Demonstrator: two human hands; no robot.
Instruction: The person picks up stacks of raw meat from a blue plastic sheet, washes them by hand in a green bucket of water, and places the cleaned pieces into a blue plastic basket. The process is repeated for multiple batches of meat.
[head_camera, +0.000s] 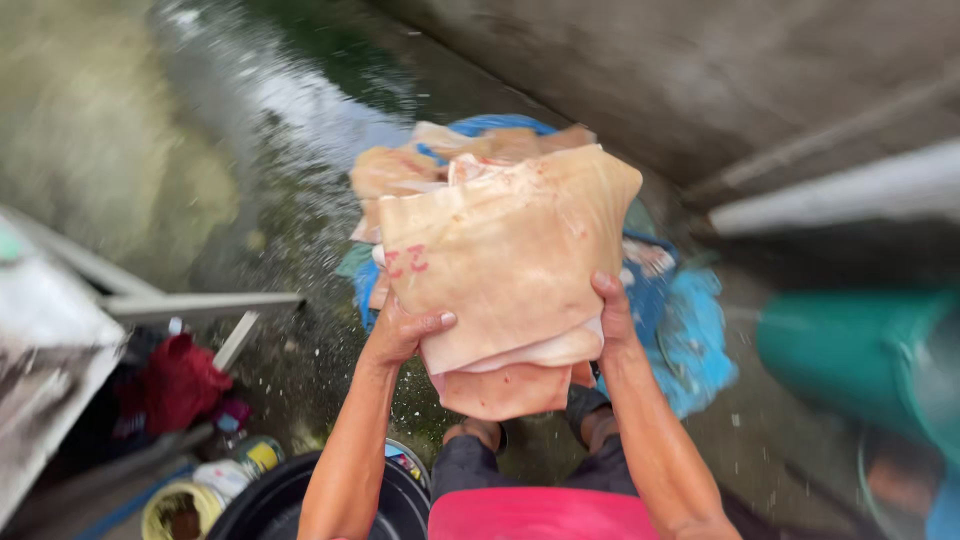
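Both hands hold up a stack of large pale slabs of raw pork skin (505, 255) in front of me. My left hand (400, 330) grips the stack's lower left edge, thumb on top. My right hand (615, 320) grips its lower right edge. The top slab bears a red stamp near my left hand. Under and behind the stack lies more skin on a blue plastic sheet (690, 340) over a blue basin rim (495, 123). My knees, feet and a pink garment (540, 512) show below.
A wet concrete floor (290, 150) spreads at left. Close to my left arm stands a black tub (285, 500). A red cloth (180, 380) and small pots lie under a metal frame at lower left. A green container (860, 350) is at right, a concrete wall (700, 60) behind.
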